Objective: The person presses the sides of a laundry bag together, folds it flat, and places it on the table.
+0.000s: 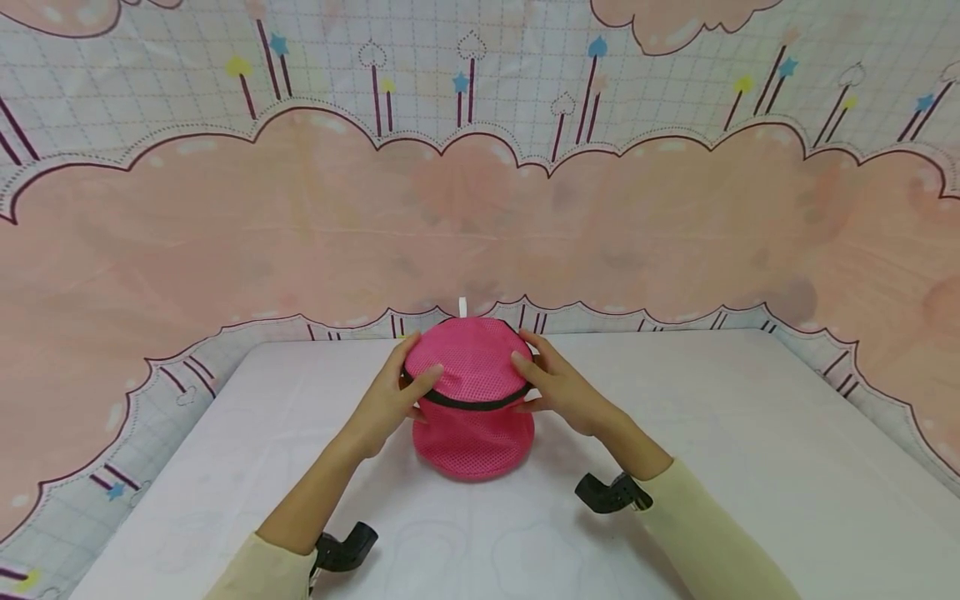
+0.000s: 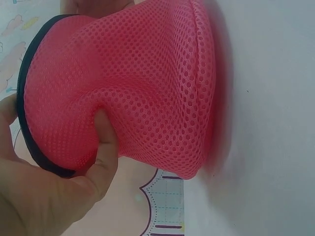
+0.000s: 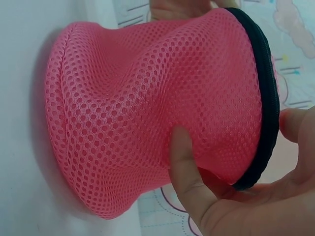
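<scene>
A pink mesh laundry bag, round and soft-sided, stands upright on the white table. A black zipper band runs around its upper edge, below a domed lid, and a small white tag sticks up at the back. My left hand grips the band from the left, thumb on the lid. From the other side my right hand holds the same edge with its thumb on the lid. In both wrist views, a finger presses into the mesh wall and dents it. The bag's inside is hidden.
The white table reaches out on both sides of the bag. Behind it hangs a printed cloth with peach cloud shapes. Black wrist cameras sit below both forearms, close to the tabletop.
</scene>
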Available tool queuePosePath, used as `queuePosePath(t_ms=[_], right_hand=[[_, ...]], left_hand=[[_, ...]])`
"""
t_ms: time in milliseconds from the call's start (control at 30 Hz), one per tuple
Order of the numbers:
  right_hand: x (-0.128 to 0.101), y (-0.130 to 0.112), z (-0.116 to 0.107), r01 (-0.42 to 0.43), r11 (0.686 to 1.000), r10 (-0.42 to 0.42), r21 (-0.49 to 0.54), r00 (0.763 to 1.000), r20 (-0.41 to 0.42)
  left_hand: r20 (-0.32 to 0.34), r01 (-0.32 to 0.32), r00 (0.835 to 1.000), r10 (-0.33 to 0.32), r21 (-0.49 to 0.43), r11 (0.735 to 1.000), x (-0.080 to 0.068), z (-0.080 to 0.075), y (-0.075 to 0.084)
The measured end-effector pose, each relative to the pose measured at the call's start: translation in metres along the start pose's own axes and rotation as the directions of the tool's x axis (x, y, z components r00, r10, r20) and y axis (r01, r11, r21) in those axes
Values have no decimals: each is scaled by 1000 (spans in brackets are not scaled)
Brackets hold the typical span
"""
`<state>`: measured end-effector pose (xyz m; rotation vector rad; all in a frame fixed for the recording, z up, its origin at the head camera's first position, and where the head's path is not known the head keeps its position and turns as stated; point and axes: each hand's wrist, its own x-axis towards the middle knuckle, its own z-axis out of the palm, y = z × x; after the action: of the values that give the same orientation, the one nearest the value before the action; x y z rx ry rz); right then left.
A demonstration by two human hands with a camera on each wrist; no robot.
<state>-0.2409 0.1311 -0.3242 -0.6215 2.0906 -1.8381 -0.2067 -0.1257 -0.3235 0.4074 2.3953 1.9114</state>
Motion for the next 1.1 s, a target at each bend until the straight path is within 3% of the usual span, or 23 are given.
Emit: queuePosePath(t_ms=[700, 1100], right_hand=[[-3, 3, 15, -65, 995, 68, 70, 996, -49], [-2, 5, 16, -52, 994, 56, 94, 998, -37]], left_hand=[[28, 8, 1000, -8, -6, 1000, -5, 3, -3], [55, 61, 997, -50, -200, 978, -2, 4, -6]])
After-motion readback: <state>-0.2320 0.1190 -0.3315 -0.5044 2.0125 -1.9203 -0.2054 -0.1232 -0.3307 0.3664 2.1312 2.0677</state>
